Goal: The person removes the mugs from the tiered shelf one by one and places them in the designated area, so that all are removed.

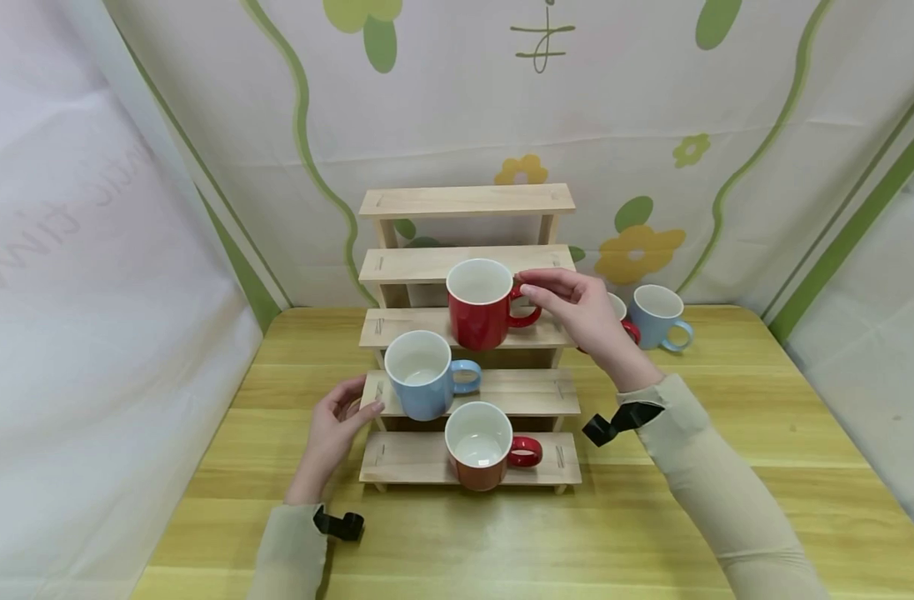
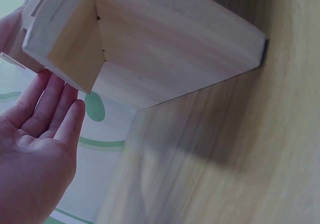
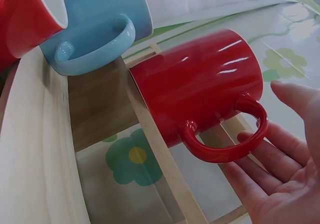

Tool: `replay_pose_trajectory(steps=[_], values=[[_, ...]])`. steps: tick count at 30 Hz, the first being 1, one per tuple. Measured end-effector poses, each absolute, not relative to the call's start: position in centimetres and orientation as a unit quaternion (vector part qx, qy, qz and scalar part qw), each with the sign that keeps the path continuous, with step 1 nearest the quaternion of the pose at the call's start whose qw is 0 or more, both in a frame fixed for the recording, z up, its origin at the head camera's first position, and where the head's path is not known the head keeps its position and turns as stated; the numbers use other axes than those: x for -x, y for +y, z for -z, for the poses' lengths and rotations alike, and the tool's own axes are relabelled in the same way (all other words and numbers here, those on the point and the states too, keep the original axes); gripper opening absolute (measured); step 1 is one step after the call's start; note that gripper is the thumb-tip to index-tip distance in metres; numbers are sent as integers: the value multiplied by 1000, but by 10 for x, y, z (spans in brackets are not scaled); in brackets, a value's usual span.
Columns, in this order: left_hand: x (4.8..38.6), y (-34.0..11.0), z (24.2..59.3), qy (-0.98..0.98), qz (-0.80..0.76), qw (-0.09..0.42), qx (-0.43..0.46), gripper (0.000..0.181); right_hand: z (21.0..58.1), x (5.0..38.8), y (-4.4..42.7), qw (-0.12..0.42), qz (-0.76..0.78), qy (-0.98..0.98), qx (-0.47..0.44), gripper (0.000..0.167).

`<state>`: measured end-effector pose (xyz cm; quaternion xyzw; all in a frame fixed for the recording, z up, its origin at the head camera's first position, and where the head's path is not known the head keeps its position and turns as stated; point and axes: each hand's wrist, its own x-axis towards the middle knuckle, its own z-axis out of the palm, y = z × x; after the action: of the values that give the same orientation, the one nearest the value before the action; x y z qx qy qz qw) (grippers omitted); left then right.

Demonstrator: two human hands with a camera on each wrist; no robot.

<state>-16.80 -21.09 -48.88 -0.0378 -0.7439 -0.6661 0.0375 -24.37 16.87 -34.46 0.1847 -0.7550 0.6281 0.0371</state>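
A red mug (image 1: 479, 321) stands upright on the middle step of a wooden tiered rack (image 1: 467, 200). My right hand (image 1: 576, 308) is at its handle, fingertips beside the loop and thumb apart in the right wrist view. One step lower, toward the left, stands a light blue mug (image 1: 421, 383). On the lowest step is another red mug (image 1: 479, 458), its handle pointing right. My left hand (image 1: 337, 425) rests at the rack's left end, near the blue mug's step. In the left wrist view its fingers (image 2: 60, 104) extend nearly straight against the rack's edge.
On the table (image 1: 726, 433), right of the rack, stand a light blue mug (image 1: 655, 312) and a red-handled mug (image 1: 617, 307) partly hidden behind my right hand. A patterned cloth (image 1: 457, 108) hangs behind the rack, with more cloth at both sides.
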Motion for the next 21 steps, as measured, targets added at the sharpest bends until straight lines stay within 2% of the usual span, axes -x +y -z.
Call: replay_pose_trajectory(steps=[21], values=[[168, -210, 490, -739, 670, 48, 40, 49, 347, 249, 168, 49, -591, -788, -164, 34]])
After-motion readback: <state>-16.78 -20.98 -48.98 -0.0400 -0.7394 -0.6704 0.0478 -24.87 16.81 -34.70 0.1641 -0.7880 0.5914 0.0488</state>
